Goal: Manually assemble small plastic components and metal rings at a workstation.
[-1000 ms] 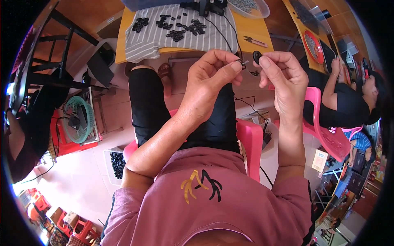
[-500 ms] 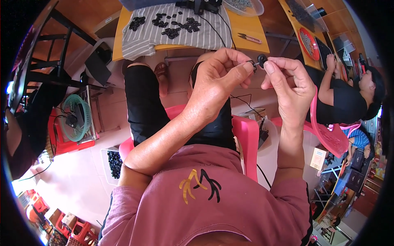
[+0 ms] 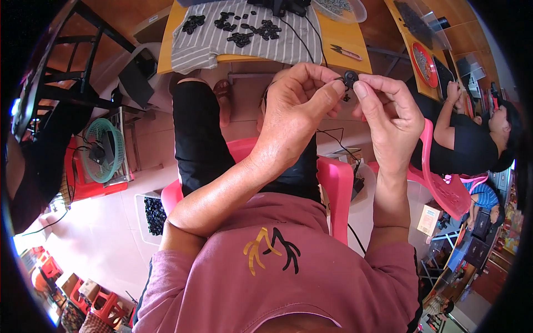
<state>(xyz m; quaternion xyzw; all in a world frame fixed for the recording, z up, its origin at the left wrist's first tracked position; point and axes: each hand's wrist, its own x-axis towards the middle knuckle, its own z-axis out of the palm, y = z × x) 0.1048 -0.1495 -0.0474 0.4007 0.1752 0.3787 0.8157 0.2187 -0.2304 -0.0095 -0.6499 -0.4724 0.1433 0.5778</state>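
Note:
My left hand (image 3: 302, 114) and my right hand (image 3: 392, 116) are raised over my lap, fingertips almost meeting. Between them is a small black round piece (image 3: 350, 76), pinched by the right thumb and fingers. Another tiny dark piece sits in the left pinch, mostly hidden by the fingertips, and the two pieces appear to touch. Beyond the hands, a grey striped cloth (image 3: 194, 58) covers part of a yellow table (image 3: 333, 36). Small black parts (image 3: 268, 29) lie on the cloth in loose heaps. Thread snips (image 3: 345, 53) rest on the table to its right.
A clear tub (image 3: 361, 15) of small grey parts and a black corded device (image 3: 277, 5) stand at the table's far side. A tub (image 3: 139, 213) of black pieces is on the floor, left. A pink chair (image 3: 444, 191) and a person (image 3: 472, 136) are at right.
The two small pieces have come together; the thin metal pin visible between them earlier no longer shows. The black round piece has turned, and the view has shifted slightly.

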